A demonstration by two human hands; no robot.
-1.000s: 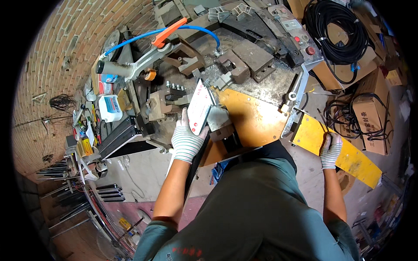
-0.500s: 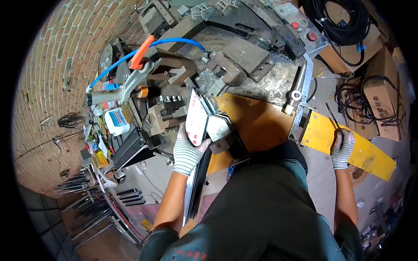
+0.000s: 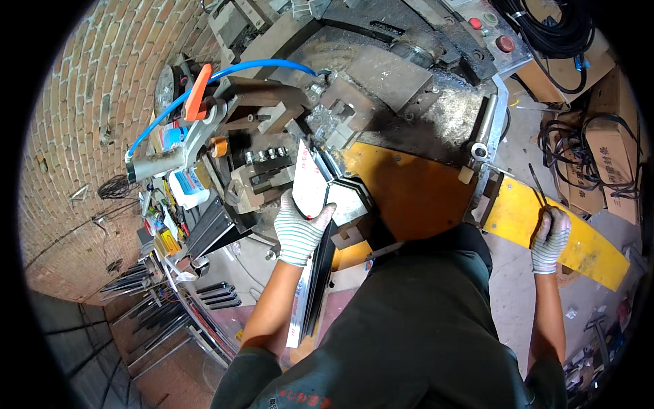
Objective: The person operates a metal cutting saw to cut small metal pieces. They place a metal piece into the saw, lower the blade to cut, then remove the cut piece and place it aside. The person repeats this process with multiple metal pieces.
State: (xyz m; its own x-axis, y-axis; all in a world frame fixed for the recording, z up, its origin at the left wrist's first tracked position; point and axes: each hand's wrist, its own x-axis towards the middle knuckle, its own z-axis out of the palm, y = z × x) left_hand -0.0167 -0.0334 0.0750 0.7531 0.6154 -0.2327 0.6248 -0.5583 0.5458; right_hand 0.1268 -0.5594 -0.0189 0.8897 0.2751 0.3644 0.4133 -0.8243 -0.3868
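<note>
My left hand (image 3: 298, 232), in a striped knit glove, grips a mitred frame profile (image 3: 310, 183) with a white face and dark sides. The thumb lies across the white face and the fingers are around its left edge. The profile's upper end rests against metal blocks of the machine, beside a white-faced angled piece (image 3: 345, 202). Its long dark length (image 3: 313, 293) runs down toward my body. Off to the right, my right hand (image 3: 550, 240), also gloved, is closed around a thin dark rod (image 3: 537, 181) over a yellow plate (image 3: 509, 210).
An orange-handled lever (image 3: 198, 95) and a blue hose (image 3: 266, 63) sit at the machine's left. Red buttons (image 3: 504, 44) are on a control box at far right. Cartons (image 3: 610, 150) and black cables (image 3: 555, 34) lie beyond. Bundled profiles (image 3: 218, 294) stand at lower left.
The view has shifted slightly. My left hand has slid a little up the profile, covering more of its white face. My right hand keeps the rod over the yellow plate.
</note>
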